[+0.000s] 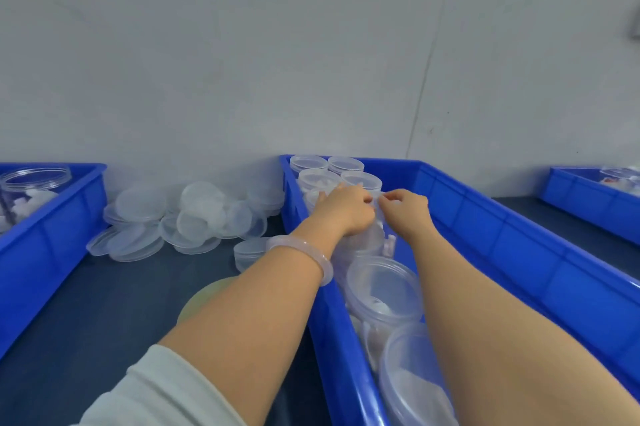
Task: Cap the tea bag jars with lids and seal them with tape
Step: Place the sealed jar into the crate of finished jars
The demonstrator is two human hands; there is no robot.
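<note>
Now | left grip (346, 207) clamped on jar (367, 240) in bin (485, 228) | right grip (407, 214) pinching jar rim

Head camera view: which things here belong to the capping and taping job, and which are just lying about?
In the job: left hand and right hand, both on the held jar; middle bin; open jars in it; loose lids.

Lying about: left bin; right bin; bracelet; pale disc under the left forearm, unclear what.

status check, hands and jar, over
Left hand grips clear jar in middle blue bin. Right hand pinches at its rim. Loose lids lie left of bin, nothing blocking.
</note>
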